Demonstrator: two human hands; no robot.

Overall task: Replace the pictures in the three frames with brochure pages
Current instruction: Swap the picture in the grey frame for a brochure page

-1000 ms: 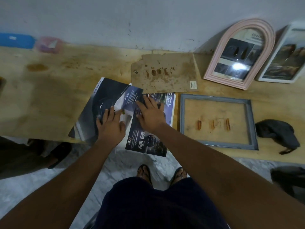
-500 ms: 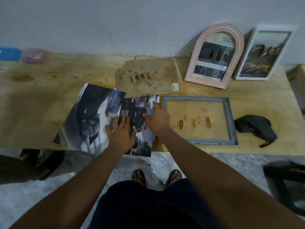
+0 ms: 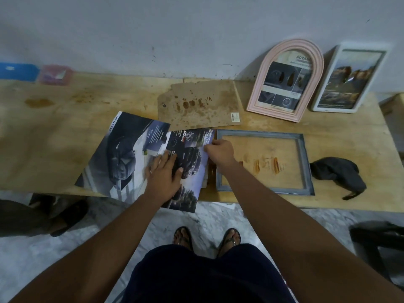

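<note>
Palm down, my left hand (image 3: 165, 178) presses the brochure (image 3: 122, 154) flat; my right hand (image 3: 220, 150) pinches its page edge beside the grey frame (image 3: 262, 134).

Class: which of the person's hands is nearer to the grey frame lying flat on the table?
Right. The right hand is beside the left rail of the grey frame, pinching the edge of the brochure; the left hand presses flat on it, farther left.

A stained plywood table (image 3: 65, 132) stands against a scuffed grey wall (image 3: 175, 29) over a mottled pale floor (image 3: 54, 259)
</note>
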